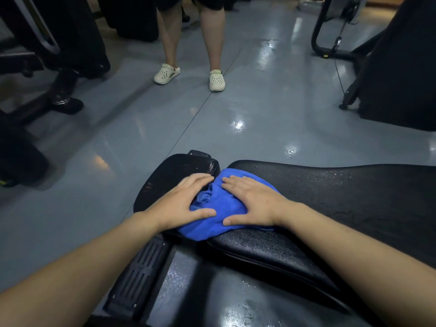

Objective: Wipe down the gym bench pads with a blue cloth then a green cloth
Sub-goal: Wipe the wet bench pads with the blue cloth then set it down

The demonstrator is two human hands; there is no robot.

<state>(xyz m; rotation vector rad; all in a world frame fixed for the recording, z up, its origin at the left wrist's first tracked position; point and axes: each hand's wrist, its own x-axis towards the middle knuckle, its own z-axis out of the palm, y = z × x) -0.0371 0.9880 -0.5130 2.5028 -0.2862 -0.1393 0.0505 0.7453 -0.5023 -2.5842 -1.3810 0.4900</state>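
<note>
Hands are laid flat on a bunched blue cloth (213,208) that sits over the gap between two black bench pads. The left hand (182,201) is spread with its fingers (200,179) straight, reaching partly onto the smaller pad (169,175) at the left, while its thumb is pressed on the cloth's near edge. The right hand (252,201) is placed palm-down on the cloth with straight fingers (233,181) and thumb extended toward the left one; nothing is gripped by either hand, the cloth being only pressed. The cloth's right part is lain on the end of the long textured pad (342,194), whose surface is seen to be speckled with droplets. A ribbed black footplate (139,274) is seen below the smaller pad. Beyond, on the glossy grey floor (247,109), another person's bare legs (188,31) in pale perforated clogs (166,73) are seen, with dark gym machines (59,43) at both sides.
</note>
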